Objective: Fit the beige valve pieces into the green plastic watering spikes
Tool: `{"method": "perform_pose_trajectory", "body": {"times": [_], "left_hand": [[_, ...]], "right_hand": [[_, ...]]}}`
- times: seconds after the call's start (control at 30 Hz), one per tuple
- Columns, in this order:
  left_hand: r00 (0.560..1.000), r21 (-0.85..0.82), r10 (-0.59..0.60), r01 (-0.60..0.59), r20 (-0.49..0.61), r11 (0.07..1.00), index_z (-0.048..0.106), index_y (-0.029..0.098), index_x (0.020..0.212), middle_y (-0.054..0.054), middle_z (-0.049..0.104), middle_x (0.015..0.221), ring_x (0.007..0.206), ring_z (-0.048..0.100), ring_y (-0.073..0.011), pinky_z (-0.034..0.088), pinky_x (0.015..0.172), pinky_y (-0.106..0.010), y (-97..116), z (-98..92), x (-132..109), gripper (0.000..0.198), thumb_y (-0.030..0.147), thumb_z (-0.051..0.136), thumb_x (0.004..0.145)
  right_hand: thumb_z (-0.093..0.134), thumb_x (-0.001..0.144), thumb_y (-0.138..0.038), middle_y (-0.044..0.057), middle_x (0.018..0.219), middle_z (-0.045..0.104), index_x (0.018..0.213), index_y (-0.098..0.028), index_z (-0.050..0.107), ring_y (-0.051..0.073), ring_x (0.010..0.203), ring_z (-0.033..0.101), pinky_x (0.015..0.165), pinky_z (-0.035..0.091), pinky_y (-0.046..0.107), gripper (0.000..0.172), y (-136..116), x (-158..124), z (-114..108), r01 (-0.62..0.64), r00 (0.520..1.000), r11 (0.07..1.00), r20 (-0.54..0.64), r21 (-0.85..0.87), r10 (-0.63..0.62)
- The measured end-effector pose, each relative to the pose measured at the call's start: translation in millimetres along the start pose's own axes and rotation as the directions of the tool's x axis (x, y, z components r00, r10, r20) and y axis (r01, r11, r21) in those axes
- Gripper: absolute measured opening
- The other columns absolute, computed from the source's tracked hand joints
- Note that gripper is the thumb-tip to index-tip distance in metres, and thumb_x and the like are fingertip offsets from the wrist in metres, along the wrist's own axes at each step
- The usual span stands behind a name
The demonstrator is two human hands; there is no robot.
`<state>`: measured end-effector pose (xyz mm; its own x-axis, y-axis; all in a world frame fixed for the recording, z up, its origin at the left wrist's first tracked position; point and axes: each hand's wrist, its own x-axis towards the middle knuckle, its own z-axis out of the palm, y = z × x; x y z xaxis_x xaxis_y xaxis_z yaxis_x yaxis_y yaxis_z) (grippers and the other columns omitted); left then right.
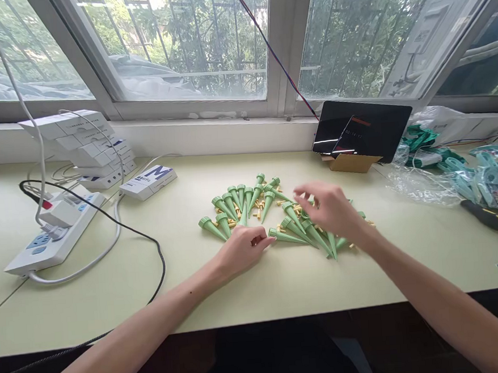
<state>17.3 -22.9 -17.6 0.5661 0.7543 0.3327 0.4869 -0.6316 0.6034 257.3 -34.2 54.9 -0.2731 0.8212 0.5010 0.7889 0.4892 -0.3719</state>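
Observation:
Several green cone-shaped plastic spikes [250, 206] lie in a heap on the pale green table [281, 281], mixed with small yellow plastic parts [258, 208]. My left hand [241, 249] rests on the table just in front of the heap, its fingers curled in a pinch beside one spike [284, 236]; what it pinches is too small to name. My right hand [331, 209] hovers over the right half of the heap with fingers spread and nothing visibly in it.
A white power strip [51, 234] with plugs and cables lies at the left, beside stacked white boxes [88, 146]. A dark tablet [360, 130] leans on a cardboard stand by the window. Plastic bags of green parts [465, 177] and a black-yellow screwdriver [485, 215] lie at the right.

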Motion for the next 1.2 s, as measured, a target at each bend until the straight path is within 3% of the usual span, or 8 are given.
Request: {"method": "perform_pose_trajectory", "body": {"times": [0.07,0.13,0.27,0.37,0.5,0.7,0.97,1.2], "left_hand": [[1.0,0.003,0.011,-0.011,-0.003,1.0,0.056,0.016,0.062,0.006,0.041,0.048,0.046,0.033,-0.0073,0.03,0.05,-0.022,-1,-0.6,0,0.037,0.036,0.057,0.093],[1.0,0.007,0.019,-0.018,-0.007,1.0,0.056,0.016,0.062,0.006,0.04,0.048,0.046,0.033,-0.0072,0.029,0.05,-0.022,-1,-1.0,0,0.038,0.037,0.057,0.093],[1.0,0.002,0.022,-0.022,0.005,1.0,0.055,0.016,0.062,0.006,0.041,0.049,0.046,0.033,-0.0073,0.029,0.051,-0.022,-1,-1.0,-1,0.037,0.035,0.056,0.094],[1.0,0.005,0.021,-0.021,0.018,1.0,0.053,0.016,0.061,0.006,0.038,0.05,0.047,0.032,-0.0074,0.029,0.051,-0.022,2,-0.8,-2,0.037,0.034,0.056,0.094],[1.0,0.017,0.024,-0.024,0.02,1.0,0.05,0.016,0.06,0.006,0.035,0.05,0.048,0.03,-0.0077,0.028,0.051,-0.023,4,-0.8,-2,0.039,0.034,0.055,0.094],[0.998,0.012,0.057,-0.057,0.026,0.998,0.05,0.017,0.061,0.006,0.037,0.05,0.048,0.029,-0.0082,0.027,0.049,-0.024,2,0.1,-4,0.039,0.034,0.053,0.095],[0.996,0.047,0.082,-0.084,0.03,0.995,0.047,0.018,0.06,0.005,0.037,0.05,0.048,0.03,-0.0092,0.028,0.05,-0.025,4,0.1,-3,0.04,0.034,0.051,0.096],[0.995,0.056,0.089,-0.091,0.034,0.994,0.046,0.018,0.059,0.006,0.037,0.05,0.047,0.03,-0.0091,0.028,0.051,-0.025,5,-0.2,-3,0.04,0.033,0.051,0.096]], "right_hand": [[0.049,0.096,-0.033,0.009,0.096,0.073,0.103,-0.016,0.069,0.02,0.081,0.066,0.075,0.049,0.03,0.027,27,23,-12,-0.137,0.986,0.99,0.095,-0.032,0.14],[0.048,0.093,-0.033,0.008,0.088,0.075,0.099,-0.014,0.07,0.018,0.076,0.065,0.07,0.047,0.027,0.029,54,42,-18,-0.239,0.937,0.967,0.243,-0.081,0.252],[0.046,0.092,-0.032,0.007,0.091,0.076,0.09,-0.014,0.07,0.018,0.081,0.065,0.071,0.045,0.026,0.029,91,57,-15,-0.263,0.816,0.955,0.496,-0.136,0.296],[0.044,0.093,-0.035,0.007,0.093,0.075,0.089,-0.015,0.07,0.019,0.082,0.064,0.071,0.044,0.027,0.033,100,55,-7,-0.234,0.769,0.963,0.58,-0.134,0.268],[0.043,0.092,-0.04,0.006,0.089,0.073,0.09,-0.017,0.069,0.017,0.072,0.059,0.063,0.04,0.026,0.035,102,52,2,-0.219,0.741,0.966,0.62,-0.138,0.257],[0.04,0.091,-0.04,0.004,0.079,0.067,0.081,-0.016,0.065,0.014,0.066,0.053,0.061,0.038,0.025,0.036,101,50,6,-0.226,0.739,0.965,0.622,-0.131,0.257],[0.044,0.09,-0.04,0.004,0.081,0.07,0.079,-0.017,0.061,0.015,0.067,0.056,0.06,0.039,0.026,0.031,98,49,0,-0.27,0.723,0.959,0.64,-0.087,0.261],[0.055,0.086,-0.04,0.005,0.081,0.075,0.097,-0.018,0.06,0.017,0.074,0.065,0.064,0.042,0.026,0.025,98,50,-3,-0.357,0.683,0.927,0.646,-0.114,0.342]]}}
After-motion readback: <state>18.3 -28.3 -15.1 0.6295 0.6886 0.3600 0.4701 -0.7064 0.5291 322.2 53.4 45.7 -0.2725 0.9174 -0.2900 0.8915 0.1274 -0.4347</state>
